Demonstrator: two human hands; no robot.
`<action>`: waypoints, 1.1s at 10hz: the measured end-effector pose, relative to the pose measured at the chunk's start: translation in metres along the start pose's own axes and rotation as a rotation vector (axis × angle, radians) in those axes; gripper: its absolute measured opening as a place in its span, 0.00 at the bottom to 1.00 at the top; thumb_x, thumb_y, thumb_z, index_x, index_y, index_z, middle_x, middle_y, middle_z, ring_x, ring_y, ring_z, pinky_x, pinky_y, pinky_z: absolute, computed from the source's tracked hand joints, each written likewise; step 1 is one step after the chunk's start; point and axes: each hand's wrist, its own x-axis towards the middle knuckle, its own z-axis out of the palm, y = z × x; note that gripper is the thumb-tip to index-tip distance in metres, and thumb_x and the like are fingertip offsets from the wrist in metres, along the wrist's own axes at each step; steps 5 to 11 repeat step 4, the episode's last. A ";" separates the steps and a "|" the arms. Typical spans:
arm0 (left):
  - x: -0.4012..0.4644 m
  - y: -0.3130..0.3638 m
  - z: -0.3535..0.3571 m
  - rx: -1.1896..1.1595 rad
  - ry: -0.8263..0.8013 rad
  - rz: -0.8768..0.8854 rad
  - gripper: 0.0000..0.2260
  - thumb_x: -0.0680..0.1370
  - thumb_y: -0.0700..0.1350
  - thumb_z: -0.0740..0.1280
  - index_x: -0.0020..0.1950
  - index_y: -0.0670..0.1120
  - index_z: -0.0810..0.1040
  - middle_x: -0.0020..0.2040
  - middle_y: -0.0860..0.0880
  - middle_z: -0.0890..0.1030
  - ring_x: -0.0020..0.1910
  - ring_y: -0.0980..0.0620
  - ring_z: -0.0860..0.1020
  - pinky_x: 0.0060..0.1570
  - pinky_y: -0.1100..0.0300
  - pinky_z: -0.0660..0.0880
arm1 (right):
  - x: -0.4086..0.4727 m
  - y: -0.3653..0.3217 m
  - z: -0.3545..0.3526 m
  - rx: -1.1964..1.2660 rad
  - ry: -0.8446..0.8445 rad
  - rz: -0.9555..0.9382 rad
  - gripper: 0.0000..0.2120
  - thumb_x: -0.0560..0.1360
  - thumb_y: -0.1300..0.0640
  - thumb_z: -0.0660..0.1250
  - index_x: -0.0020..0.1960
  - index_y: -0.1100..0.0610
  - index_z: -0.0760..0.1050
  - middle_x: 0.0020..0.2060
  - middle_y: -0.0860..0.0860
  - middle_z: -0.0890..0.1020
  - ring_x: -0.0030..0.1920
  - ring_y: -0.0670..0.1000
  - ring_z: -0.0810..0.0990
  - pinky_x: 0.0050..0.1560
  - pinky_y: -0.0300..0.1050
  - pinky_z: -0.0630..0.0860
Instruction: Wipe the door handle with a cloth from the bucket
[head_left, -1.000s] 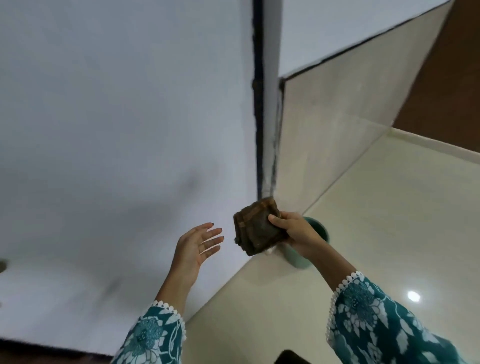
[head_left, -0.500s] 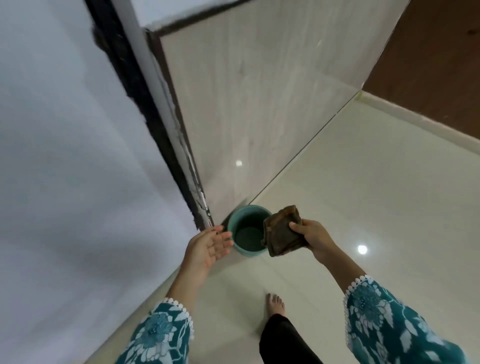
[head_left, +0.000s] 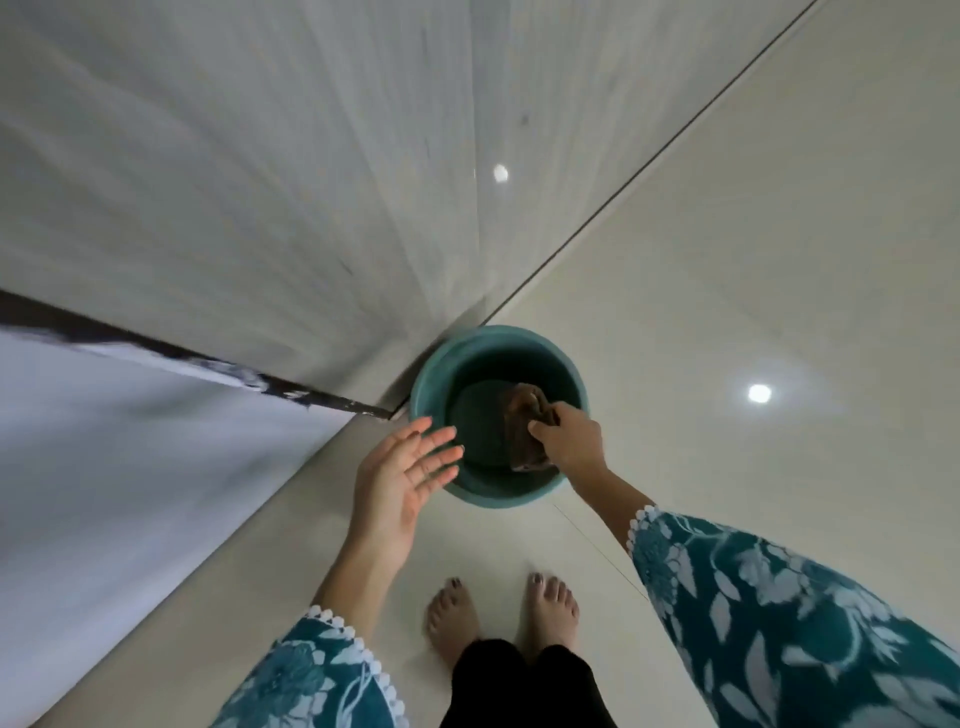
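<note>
A teal bucket (head_left: 431, 374) stands on the floor against the wall, straight below me. My right hand (head_left: 571, 441) reaches over its rim and grips a folded brown cloth (head_left: 527, 410), which hangs inside the bucket. My left hand (head_left: 400, 478) hovers just left of the bucket's rim, fingers spread, palm up, holding nothing. The door handle is out of view.
A pale tiled wall (head_left: 311, 182) rises behind the bucket, and a white door surface (head_left: 104, 441) with a dark edge strip (head_left: 156, 348) lies to the left. My bare feet (head_left: 498, 618) stand on the glossy beige floor (head_left: 753, 260) just in front of the bucket.
My view has tipped down from the door to the floor. My right hand has lowered the brown cloth from chest height into the bucket; my left hand followed to the rim.
</note>
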 end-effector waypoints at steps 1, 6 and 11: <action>0.069 -0.025 -0.007 0.016 -0.002 0.055 0.08 0.81 0.39 0.57 0.56 0.43 0.74 0.48 0.43 0.84 0.44 0.46 0.83 0.50 0.51 0.78 | 0.083 0.029 0.053 -0.156 -0.019 0.004 0.12 0.75 0.55 0.64 0.58 0.57 0.75 0.51 0.58 0.81 0.49 0.58 0.80 0.52 0.52 0.78; 0.162 -0.060 -0.026 0.037 -0.028 0.076 0.10 0.81 0.38 0.56 0.57 0.43 0.75 0.49 0.43 0.84 0.46 0.46 0.83 0.48 0.54 0.80 | 0.195 0.070 0.129 -0.293 -0.142 0.162 0.19 0.80 0.59 0.56 0.68 0.65 0.67 0.68 0.63 0.71 0.69 0.60 0.67 0.68 0.47 0.62; 0.162 -0.060 -0.026 0.037 -0.028 0.076 0.10 0.81 0.38 0.56 0.57 0.43 0.75 0.49 0.43 0.84 0.46 0.46 0.83 0.48 0.54 0.80 | 0.195 0.070 0.129 -0.293 -0.142 0.162 0.19 0.80 0.59 0.56 0.68 0.65 0.67 0.68 0.63 0.71 0.69 0.60 0.67 0.68 0.47 0.62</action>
